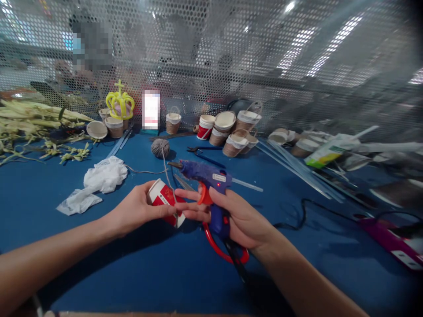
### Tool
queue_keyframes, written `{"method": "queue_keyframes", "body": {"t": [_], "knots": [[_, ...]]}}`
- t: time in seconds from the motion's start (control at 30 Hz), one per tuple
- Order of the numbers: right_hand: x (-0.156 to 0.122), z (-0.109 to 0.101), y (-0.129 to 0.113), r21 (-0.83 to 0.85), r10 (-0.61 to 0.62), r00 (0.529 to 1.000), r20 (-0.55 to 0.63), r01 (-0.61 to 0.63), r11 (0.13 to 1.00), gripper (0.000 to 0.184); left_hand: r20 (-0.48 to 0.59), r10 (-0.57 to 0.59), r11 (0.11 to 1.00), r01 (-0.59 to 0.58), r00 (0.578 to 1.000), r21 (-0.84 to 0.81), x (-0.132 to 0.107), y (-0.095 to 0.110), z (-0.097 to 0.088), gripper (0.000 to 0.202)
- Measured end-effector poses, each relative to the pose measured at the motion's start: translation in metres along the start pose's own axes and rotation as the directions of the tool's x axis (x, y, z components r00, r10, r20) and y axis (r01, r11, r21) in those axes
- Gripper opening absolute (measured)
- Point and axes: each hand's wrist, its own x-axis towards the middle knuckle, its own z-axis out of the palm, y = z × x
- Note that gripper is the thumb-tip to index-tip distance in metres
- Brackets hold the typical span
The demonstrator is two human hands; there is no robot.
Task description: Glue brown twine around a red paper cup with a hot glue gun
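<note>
My left hand (pixel 142 204) is closed around a red and white paper cup (pixel 161 193), which lies tilted on its side. Grey yarn (pixel 167 169) runs from a ball of yarn (pixel 160 149) down across the cup. In my right hand (pixel 238 215) is a blue hot glue gun (pixel 211 174) with an orange trigger, a lit red light and a clear glue stick out of its back. Its nozzle points left, above the cup. Some right fingers reach past the grip to the cup and yarn. Red-handled scissors (pixel 211 244) lie under the gun, partly hidden.
White gauzy cloth (pixel 104 176) lies at left, near dried husks (pixel 36 119). Several twine-wrapped cups (pixel 236 143) and blue-handled pliers (pixel 205 154) stand or lie behind. Glue sticks (pixel 297 169) and a purple power strip (pixel 386 240) with a black cord are at right. A perforated metal screen (pixel 198 57) closes the back.
</note>
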Motion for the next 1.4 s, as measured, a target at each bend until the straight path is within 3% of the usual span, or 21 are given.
{"method": "queue_keyframes", "body": {"t": [0.17, 0.37, 0.47, 0.57, 0.7, 0.83, 1.03, 1.17, 1.4], "knots": [[0.002, 0.001, 0.003, -0.008, -0.011, 1.0, -0.009, 0.011, 1.0, 0.032, 0.021, 0.047, 0.997, -0.048, 0.999, 0.057, 0.0, -0.001, 0.005, 0.033], [0.007, 0.004, 0.009, 0.009, -0.001, 1.0, 0.011, 0.001, 1.0, 0.029, 0.001, 0.171, 0.945, -0.164, 0.985, 0.282, 0.004, -0.012, 0.001, 0.029], [0.008, 0.004, 0.007, -0.041, -0.025, 1.0, -0.017, 0.024, 0.999, 0.025, -0.017, 0.173, 0.953, -0.163, 0.985, 0.256, 0.006, -0.012, -0.001, 0.028], [0.004, 0.0, 0.001, -0.213, -0.082, 0.993, -0.086, 0.062, 0.975, 0.021, -0.052, 0.093, 0.988, -0.085, 0.994, 0.127, 0.008, -0.005, -0.004, 0.027], [-0.006, -0.005, -0.007, -0.523, -0.203, 0.966, -0.163, 0.09, 0.848, 0.023, -0.155, -0.018, 0.995, 0.004, 0.988, -0.095, 0.009, 0.007, -0.013, 0.022], [-0.013, -0.003, -0.011, -0.749, -0.253, 0.954, -0.16, 0.05, 0.661, 0.023, -0.172, -0.067, 0.978, 0.031, 0.983, -0.208, 0.01, 0.013, -0.022, 0.015], [-0.014, 0.003, -0.009, -0.837, -0.174, 0.959, -0.222, -0.095, 0.539, 0.024, -0.174, -0.051, 0.971, 0.008, 0.983, -0.241, 0.011, 0.014, -0.026, 0.009], [-0.013, 0.0, -0.004, -0.886, -0.237, 0.944, -0.231, -0.104, 0.451, 0.018, -0.174, -0.026, 0.974, -0.014, 0.984, -0.225, 0.013, 0.012, -0.03, 0.014], [-0.014, -0.009, 0.0, -0.936, -0.272, 0.951, -0.146, -0.044, 0.35, 0.015, -0.202, -0.037, 0.97, -0.014, 0.979, -0.243, 0.017, 0.008, -0.035, 0.021]]}}
